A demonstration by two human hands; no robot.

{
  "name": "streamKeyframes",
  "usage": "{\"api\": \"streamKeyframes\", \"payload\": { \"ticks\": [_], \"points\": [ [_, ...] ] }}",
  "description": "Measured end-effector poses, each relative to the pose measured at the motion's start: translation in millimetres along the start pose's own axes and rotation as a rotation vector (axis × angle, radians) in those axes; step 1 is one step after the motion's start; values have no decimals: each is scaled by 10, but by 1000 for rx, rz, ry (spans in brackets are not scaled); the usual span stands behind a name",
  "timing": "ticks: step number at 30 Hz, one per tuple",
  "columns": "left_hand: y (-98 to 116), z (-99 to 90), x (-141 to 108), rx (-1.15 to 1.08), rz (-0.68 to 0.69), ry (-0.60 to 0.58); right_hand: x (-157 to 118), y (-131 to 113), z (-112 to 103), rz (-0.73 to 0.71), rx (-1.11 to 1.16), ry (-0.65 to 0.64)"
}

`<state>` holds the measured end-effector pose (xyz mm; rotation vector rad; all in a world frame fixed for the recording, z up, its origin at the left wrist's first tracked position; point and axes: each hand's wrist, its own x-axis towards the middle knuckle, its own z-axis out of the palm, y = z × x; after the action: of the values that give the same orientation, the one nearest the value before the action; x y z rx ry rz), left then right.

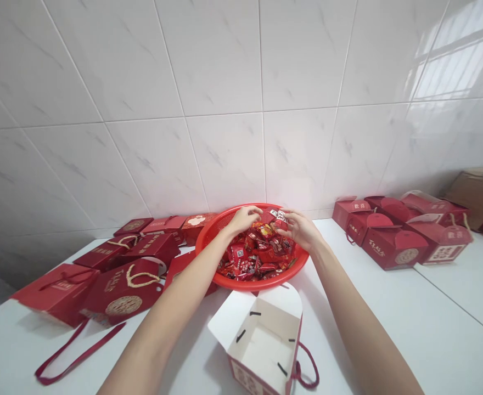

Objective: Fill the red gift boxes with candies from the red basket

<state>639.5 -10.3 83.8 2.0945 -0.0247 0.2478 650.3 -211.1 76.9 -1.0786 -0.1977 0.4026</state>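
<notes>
A red plastic basket [208, 277] holds a heap of wrapped candies [262, 249], mostly in red wrappers. My left hand [245, 219] is over the basket's back left side, fingers slightly curled and apart, with nothing visible in them. At the back right of the heap, my right hand [303, 229] has its fingertips on a red and white wrapped candy [280, 217]. Directly in front of the basket stands an open gift box [266, 343], its flaps spread and its white inside bare except for dark slot tabs. A dark red cord handle [309, 367] hangs at its right side.
Several red gift boxes [122, 293] crowd the left side of the white table [332, 329], some with rope handles. A dark red ribbon loop [80, 356] lies before them. More closed boxes [398, 244] sit at the right, near a cardboard carton [476, 192]. A tiled wall [225, 159] rises behind.
</notes>
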Motion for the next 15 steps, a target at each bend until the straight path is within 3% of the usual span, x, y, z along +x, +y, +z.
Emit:
{"api": "streamKeyframes", "payload": {
  "ticks": [3,6,10,15],
  "points": [
    [5,85,-63,398,210,-137,18,-2,-20,0,44,-5],
    [42,232,-118,517,302,-347,37,5,-39,-9,74,-21],
    [108,400,-151,623,208,-612,27,-5,-36,0,113,-18],
    [246,427,-180,775,86,-698,-13,-26,-6,-16,123,4]
  ]
}}
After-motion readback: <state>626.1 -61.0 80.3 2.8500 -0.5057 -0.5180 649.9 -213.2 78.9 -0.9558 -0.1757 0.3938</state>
